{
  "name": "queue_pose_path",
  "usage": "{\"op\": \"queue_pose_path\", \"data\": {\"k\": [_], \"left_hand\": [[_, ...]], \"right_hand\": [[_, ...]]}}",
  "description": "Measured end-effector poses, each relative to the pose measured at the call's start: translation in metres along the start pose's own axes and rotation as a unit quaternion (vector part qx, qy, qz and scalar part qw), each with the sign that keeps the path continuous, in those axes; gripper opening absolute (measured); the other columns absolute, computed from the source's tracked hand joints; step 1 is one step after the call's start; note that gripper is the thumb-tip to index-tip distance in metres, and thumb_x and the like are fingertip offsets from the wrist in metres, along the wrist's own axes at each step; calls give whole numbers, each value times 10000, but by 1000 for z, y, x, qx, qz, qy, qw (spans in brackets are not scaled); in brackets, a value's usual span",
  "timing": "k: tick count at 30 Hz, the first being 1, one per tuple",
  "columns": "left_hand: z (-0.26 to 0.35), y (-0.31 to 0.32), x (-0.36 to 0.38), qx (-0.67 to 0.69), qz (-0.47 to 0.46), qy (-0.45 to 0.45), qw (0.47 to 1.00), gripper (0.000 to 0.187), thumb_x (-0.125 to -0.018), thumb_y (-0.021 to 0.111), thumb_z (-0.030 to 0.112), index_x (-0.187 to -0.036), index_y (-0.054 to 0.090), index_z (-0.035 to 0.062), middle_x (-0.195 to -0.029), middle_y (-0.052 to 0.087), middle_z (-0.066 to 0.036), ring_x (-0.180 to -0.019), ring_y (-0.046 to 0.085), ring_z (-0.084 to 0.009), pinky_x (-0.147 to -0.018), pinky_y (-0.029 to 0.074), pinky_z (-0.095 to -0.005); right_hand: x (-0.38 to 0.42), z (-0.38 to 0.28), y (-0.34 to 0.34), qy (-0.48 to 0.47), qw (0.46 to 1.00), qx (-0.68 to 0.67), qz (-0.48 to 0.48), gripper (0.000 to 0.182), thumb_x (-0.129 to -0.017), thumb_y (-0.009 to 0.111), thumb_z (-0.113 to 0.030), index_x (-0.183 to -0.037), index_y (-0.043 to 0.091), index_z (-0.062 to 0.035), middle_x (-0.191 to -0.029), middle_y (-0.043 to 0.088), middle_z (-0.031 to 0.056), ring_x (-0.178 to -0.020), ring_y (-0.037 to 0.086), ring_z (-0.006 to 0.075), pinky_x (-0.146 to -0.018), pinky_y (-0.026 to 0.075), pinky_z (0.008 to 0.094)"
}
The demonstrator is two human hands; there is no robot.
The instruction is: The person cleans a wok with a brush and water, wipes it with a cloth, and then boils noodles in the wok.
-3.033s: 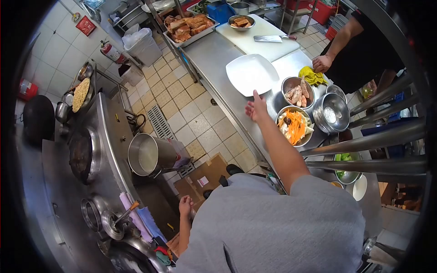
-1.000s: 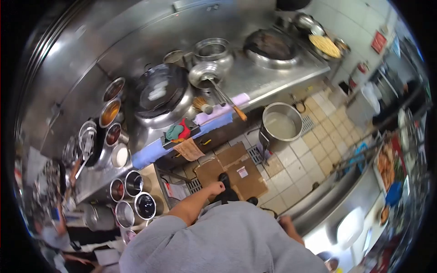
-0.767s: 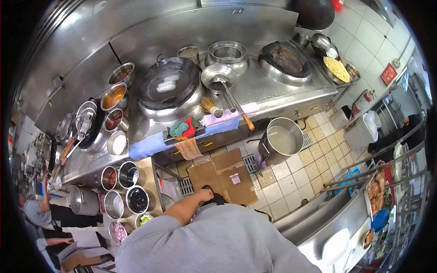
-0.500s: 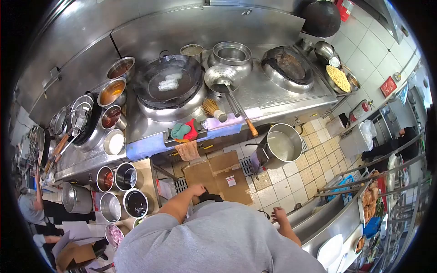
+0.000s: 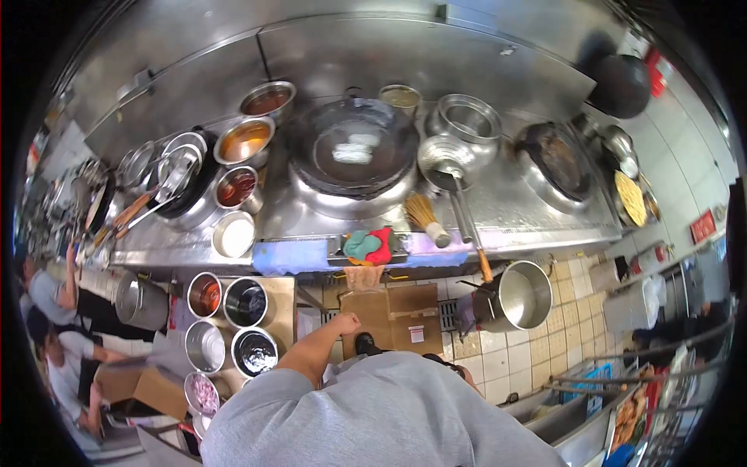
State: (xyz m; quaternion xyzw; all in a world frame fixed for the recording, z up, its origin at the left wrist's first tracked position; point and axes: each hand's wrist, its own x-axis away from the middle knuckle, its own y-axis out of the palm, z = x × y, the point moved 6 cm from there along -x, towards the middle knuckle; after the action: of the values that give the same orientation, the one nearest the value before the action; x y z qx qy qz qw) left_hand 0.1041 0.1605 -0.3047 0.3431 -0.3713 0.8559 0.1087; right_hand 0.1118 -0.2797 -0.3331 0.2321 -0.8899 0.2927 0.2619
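Note:
My left hand (image 5: 348,323) hangs above the flattened cardboard (image 5: 412,303) on the floor, its fingers curled and nothing visible in them. Most of my right hand (image 5: 468,376) is hidden behind my body, so its fingers do not show. In front stands a large dark wok (image 5: 311,144) on the range, with bright white patches inside that may be reflections. Red and green cloths (image 5: 369,246) lie at the range's front edge. To their right are a bamboo brush (image 5: 424,216), a perforated strainer (image 5: 443,152) and a wooden-handled ladle (image 5: 465,218).
A tall pot (image 5: 525,296) stands right of the cardboard. Sauce pots (image 5: 205,294) crowd the low table at left. A second wok (image 5: 556,159) sits at the range's right. Two people (image 5: 66,350) are at the far left, one beside a cardboard box (image 5: 159,393).
My view has turned left, so the range appears further right. My left hand remains low over the cardboard. My right hand has drawn in towards my body and is now mostly hidden.

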Motion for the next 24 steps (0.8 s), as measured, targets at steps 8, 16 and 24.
{"op": "queue_pose_path", "data": {"k": [8, 16, 24], "left_hand": [[-72, -1, 33, -14, 141, -67, 988, 329, -736, 453, 310, -856, 622, 55, -967, 591, -129, -931, 548, -277, -803, 432, -374], [20, 38, 87, 101, 178, -142, 968, 356, -743, 448, 350, -820, 641, 62, -927, 591, -171, -892, 559, -310, -781, 435, -392], [93, 135, 80, 230, 221, -166, 933, 333, -734, 505, 342, -910, 603, 77, -899, 601, -162, -870, 567, -309, -759, 449, -374]], "right_hand": [[-67, -71, -64, 52, 988, -39, -139, 205, -763, 539, -206, -922, 559, -78, -705, 576, 46, -547, 552, 149, -425, 428, 274], [-142, -130, -136, -57, 984, 79, -149, 157, -851, 455, -208, -932, 519, -89, -662, 533, 51, -500, 514, 147, -413, 414, 283], [-170, -77, -124, -492, 757, 346, -254, 224, -790, 472, -225, -720, 575, -38, -596, 558, 103, -503, 558, 212, -443, 445, 323]]}}
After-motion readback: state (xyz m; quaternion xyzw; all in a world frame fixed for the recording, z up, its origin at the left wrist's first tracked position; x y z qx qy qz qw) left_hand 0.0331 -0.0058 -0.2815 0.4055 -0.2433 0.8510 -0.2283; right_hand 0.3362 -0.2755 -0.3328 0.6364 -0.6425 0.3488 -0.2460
